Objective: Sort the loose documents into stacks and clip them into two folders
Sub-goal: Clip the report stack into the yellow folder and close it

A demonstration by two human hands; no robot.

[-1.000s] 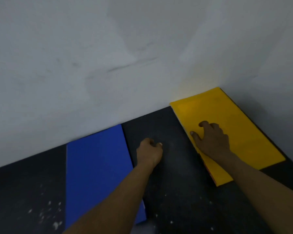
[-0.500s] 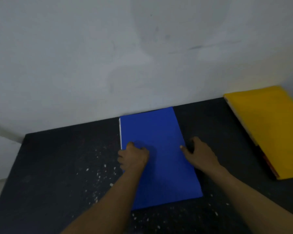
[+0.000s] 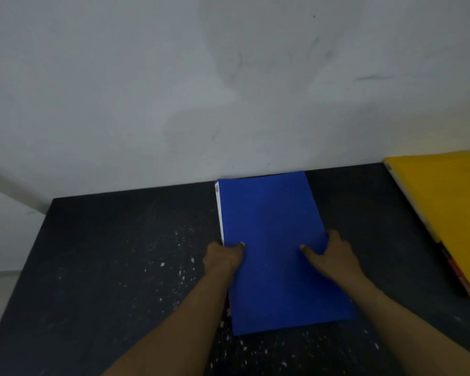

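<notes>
A closed blue folder [image 3: 272,221] lies on the dark table, its far edge against the wall, a thin white paper edge showing along its left side. My left hand [image 3: 223,259] grips the folder's left edge, thumb on the cover. My right hand [image 3: 329,256] holds the folder's right edge, thumb on top and fingers at the side. A closed yellow folder [image 3: 445,210] lies at the far right, with white and red sheet edges showing along its left side.
The dark table [image 3: 120,267] is flecked with small white specks. A grey-white wall [image 3: 228,90] runs along its far edge. The table's left edge drops off to a pale floor [image 3: 0,240].
My right hand left the yellow folder and both hands moved onto the blue folder's sides. The view swung left, so the blue folder sits in the centre and the yellow one at the right edge.
</notes>
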